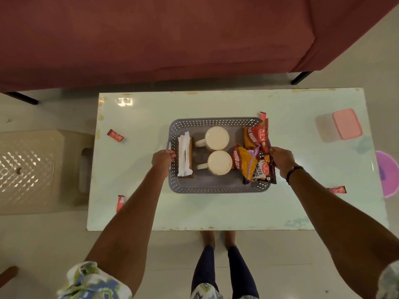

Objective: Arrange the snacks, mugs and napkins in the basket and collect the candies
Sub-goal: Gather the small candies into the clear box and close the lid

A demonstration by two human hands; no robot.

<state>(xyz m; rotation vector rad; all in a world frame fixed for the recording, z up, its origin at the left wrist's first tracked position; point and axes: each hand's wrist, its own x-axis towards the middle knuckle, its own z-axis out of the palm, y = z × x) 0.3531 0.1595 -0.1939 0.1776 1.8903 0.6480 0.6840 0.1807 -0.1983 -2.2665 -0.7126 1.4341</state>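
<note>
A grey perforated basket [216, 187] sits mid-table. Inside it lie a stack of white napkins [184, 156] on a brown holder at the left, two cream mugs [217, 138] [219, 162] in the middle, and several snack packets [257, 137] [248, 162] at the right. My left hand [162, 159] grips the basket's left handle. My right hand [281, 159] holds the basket's right side, against the snack packets. Red candies lie on the table: far left [115, 135], front left [120, 202], front right [336, 189], and behind the basket [262, 115].
A pink-lidded clear box [341, 125] stands at the table's right. A purple lid or bowl [388, 173] lies past the right edge. A beige plastic stool [41, 171] stands left of the table. A maroon sofa [151, 35] runs behind. My feet are under the front edge.
</note>
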